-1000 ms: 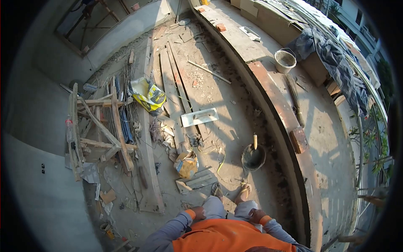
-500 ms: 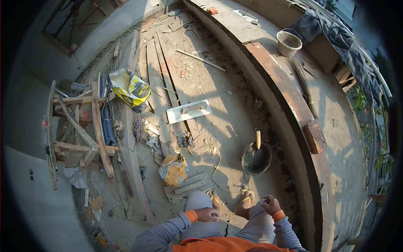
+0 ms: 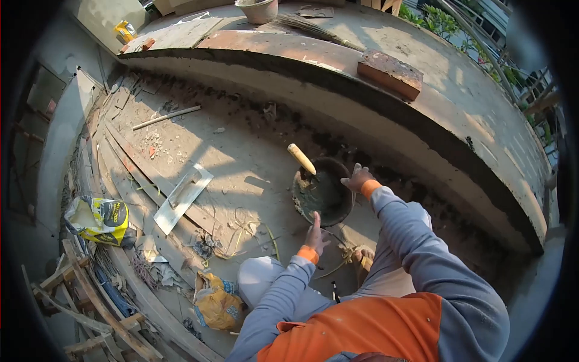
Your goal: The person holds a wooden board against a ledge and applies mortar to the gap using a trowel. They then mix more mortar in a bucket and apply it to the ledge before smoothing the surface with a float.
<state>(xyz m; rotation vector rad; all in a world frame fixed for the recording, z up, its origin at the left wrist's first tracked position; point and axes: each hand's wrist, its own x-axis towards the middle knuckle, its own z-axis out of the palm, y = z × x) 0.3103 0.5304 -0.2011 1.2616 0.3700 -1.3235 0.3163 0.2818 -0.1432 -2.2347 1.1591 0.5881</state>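
Note:
A round dark mortar pan (image 3: 344, 208) with grey, wet-looking residue sits on the ground ahead of my feet. Out of its far left side leans a pale wooden tool handle (image 3: 301, 158); the tool's other end is hard to make out in the pan. My right hand (image 3: 359, 178) is at the pan's right rim, thumb and fingers apart; whether it touches the rim is unclear. By the near rim, my left hand (image 3: 315, 235) has its fingers stretched out and nothing in them.
A plastering float (image 3: 183, 198) lies on planks to the left, beyond a torn yellow-brown bag (image 3: 217, 303). Further left are a yellow-grey sack (image 3: 102, 220) and wooden trestles (image 3: 99, 298). A low curved wall ahead carries a brick (image 3: 391, 75), a broom (image 3: 319, 31) and a bucket (image 3: 258, 10).
My view has turned right and come closer to the pan. Both hands have moved from my knees out to the pan, and their fingers have opened.

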